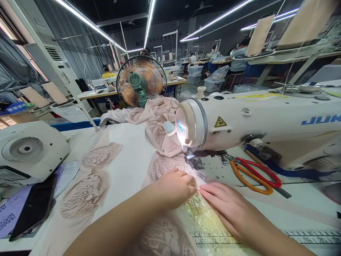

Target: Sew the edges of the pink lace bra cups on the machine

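Pale pink lace fabric lies on the bed of a white sewing machine, running under the lit needle area. My left hand rests on this fabric just in front of the presser foot, its fingers curled down and gripping the cloth. To its right, my right hand lies flat with fingers stretched out, fingertips touching the fabric edge close to my left fingers. A shiny yellowish patch shows on the table between my hands. More lace lies below my left forearm, blurred.
Orange-and-red-handled scissors lie right of the needle. Lace pieces spread at left beside a dark phone and a second machine head. A fan stands behind the table. Ruler markings run along the front.
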A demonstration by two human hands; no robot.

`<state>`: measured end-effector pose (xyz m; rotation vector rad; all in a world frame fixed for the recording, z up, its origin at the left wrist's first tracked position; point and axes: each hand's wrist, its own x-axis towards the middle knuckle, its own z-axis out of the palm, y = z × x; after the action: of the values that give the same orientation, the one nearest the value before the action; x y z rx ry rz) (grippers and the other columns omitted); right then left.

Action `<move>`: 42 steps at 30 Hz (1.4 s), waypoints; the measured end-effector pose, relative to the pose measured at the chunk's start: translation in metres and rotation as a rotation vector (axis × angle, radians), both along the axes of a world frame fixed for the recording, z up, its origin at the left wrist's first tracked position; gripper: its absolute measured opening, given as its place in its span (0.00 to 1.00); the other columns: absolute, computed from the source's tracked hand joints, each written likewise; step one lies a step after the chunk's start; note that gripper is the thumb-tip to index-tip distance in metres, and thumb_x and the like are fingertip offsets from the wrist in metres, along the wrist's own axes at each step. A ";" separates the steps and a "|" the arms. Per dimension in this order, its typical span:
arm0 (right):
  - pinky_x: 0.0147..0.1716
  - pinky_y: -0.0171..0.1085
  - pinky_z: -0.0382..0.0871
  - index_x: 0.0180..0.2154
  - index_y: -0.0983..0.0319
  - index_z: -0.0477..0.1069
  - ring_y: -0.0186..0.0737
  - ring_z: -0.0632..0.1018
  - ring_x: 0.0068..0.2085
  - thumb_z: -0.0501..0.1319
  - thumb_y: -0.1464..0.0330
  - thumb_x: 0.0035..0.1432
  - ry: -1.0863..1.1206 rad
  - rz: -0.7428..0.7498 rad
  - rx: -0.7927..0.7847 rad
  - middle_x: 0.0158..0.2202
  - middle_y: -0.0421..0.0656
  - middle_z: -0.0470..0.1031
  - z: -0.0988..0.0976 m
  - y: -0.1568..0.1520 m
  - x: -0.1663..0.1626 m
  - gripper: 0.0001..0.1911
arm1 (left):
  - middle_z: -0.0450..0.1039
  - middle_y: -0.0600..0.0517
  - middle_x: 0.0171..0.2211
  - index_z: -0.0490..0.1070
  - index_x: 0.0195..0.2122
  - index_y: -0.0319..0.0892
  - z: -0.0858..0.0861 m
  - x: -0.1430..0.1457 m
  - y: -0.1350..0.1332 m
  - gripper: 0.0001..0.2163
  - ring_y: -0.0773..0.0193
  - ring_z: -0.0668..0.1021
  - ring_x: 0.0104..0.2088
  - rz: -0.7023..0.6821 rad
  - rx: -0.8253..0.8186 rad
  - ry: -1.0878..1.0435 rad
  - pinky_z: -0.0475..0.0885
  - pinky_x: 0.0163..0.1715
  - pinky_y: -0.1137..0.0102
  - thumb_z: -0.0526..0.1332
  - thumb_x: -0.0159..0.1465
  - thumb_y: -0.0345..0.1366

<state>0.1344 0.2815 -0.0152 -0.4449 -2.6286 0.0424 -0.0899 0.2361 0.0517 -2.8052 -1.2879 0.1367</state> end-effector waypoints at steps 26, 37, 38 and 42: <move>0.30 0.41 0.76 0.45 0.74 0.74 0.45 0.74 0.33 0.49 0.77 0.55 -0.051 -0.064 0.195 0.45 0.53 0.78 0.021 0.006 -0.031 0.20 | 0.72 0.53 0.51 0.72 0.44 0.44 -0.005 -0.030 0.037 0.11 0.60 0.71 0.50 0.009 0.138 0.023 0.58 0.56 0.56 0.50 0.69 0.32; 0.35 0.42 0.75 0.47 0.74 0.72 0.45 0.73 0.35 0.48 0.77 0.60 -0.051 -0.052 0.151 0.46 0.54 0.77 0.020 0.005 -0.029 0.19 | 0.71 0.53 0.52 0.72 0.45 0.45 -0.006 -0.035 0.042 0.12 0.60 0.70 0.52 -0.016 0.104 -0.013 0.53 0.59 0.54 0.49 0.69 0.32; 0.35 0.42 0.75 0.47 0.74 0.72 0.45 0.73 0.35 0.48 0.77 0.60 -0.047 -0.051 0.156 0.46 0.54 0.77 0.020 0.005 -0.029 0.19 | 0.71 0.54 0.52 0.73 0.45 0.45 -0.006 -0.035 0.043 0.12 0.60 0.70 0.52 -0.018 0.108 -0.013 0.53 0.59 0.55 0.49 0.69 0.32; 0.35 0.42 0.75 0.47 0.76 0.72 0.46 0.73 0.36 0.48 0.78 0.59 -0.030 -0.047 0.147 0.45 0.54 0.77 0.019 0.004 -0.028 0.19 | 0.72 0.54 0.52 0.72 0.46 0.43 -0.006 -0.038 0.046 0.12 0.58 0.70 0.52 -0.006 0.142 -0.015 0.54 0.57 0.57 0.50 0.69 0.31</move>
<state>0.1061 0.2860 0.0036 -0.4586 -2.6264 -0.1731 -0.1278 0.2823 0.0455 -2.6950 -1.2400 0.0229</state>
